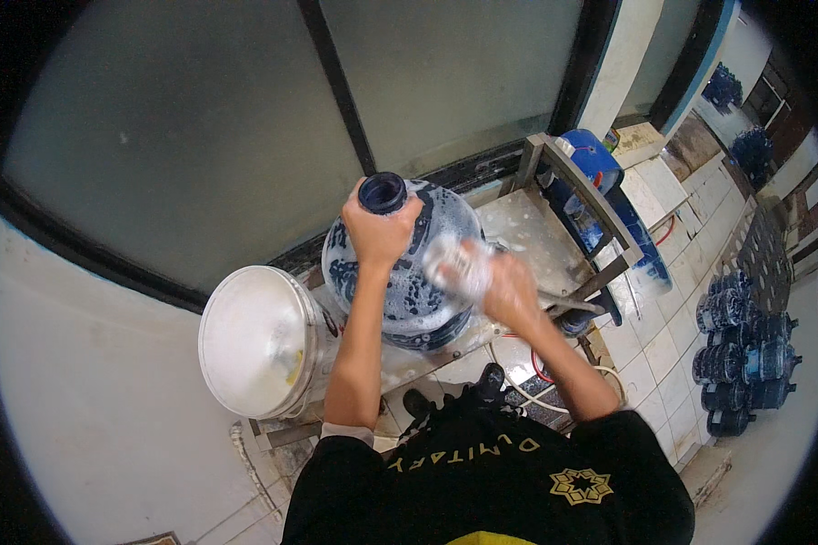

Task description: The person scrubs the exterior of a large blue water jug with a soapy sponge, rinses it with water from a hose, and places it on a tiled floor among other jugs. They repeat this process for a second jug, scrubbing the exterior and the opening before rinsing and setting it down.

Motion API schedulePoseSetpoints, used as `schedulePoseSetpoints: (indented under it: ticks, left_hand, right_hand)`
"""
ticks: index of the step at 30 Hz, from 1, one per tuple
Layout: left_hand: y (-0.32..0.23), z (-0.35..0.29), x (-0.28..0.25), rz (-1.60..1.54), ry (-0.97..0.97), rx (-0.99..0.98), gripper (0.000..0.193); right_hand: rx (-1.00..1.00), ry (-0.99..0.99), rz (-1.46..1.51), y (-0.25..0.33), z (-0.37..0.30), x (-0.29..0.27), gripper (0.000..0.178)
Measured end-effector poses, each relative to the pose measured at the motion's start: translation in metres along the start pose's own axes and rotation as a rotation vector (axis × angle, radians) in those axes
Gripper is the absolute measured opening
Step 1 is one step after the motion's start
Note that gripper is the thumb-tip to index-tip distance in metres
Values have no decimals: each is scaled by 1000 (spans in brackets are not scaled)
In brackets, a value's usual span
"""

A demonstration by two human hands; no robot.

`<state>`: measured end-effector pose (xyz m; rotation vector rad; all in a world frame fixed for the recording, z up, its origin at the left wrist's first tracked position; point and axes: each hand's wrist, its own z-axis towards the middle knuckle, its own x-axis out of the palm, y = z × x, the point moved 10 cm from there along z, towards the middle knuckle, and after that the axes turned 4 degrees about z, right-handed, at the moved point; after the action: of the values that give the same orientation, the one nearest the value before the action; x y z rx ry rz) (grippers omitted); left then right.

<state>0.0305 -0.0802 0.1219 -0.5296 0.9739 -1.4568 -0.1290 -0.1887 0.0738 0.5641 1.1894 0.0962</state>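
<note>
1. Fingers of the left hand (379, 232) wrap tight around the shoulder just under the neck of the big blue water jug (407, 272), clamped on it.
2. Right hand (509, 289) is blurred; its fingers look closed on a pale sudsy scrubbing pad (459, 262) pressed to the jug's right side. Exact finger spread: cannot tell.
3. Jug stands on a wet metal washing stand (527, 232), centre of the scene, against the dark-framed frosted window (245, 118).
4. Jug's long axis runs roughly upright, tilted a bit; its open dark mouth (383, 193) points up toward the camera. Soap foam covers its outside; contents cannot be made out.
5. White round bucket (256, 338) sits touching or just beside the jug on the left, looks tipped, its round top facing the camera; a yellowish bit shows at its right rim.
6. Blue drum (595, 156) is far right behind the stand's metal frame.
7. Stack of more blue jugs (741, 350) lies on the tiled floor at right, well apart.
</note>
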Motion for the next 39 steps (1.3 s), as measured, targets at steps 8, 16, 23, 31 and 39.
schedulePoseSetpoints:
  ticks: [8, 16, 23, 31, 39]
  left_hand:
    - [-9, 8, 33, -281, 475, 91, 18]
    - [21, 13, -11, -245, 79, -156, 21]
    - [20, 11, -14, -137, 29, -86, 13]
    - [19, 15, -1, -167, 52, -46, 12]
    - [13, 16, -8, -79, 39, -31, 14]
  right_hand:
    - [-309, -56, -336, -28, 43, -1, 31]
    - [-75, 6, -76, 2, -4, 14, 50]
    - [-202, -52, 52, 39, 3, 19, 47]
    - [-262, -203, -99, -33, 116, 19, 50]
    - [-29, -20, -11, -3, 20, 10, 40]
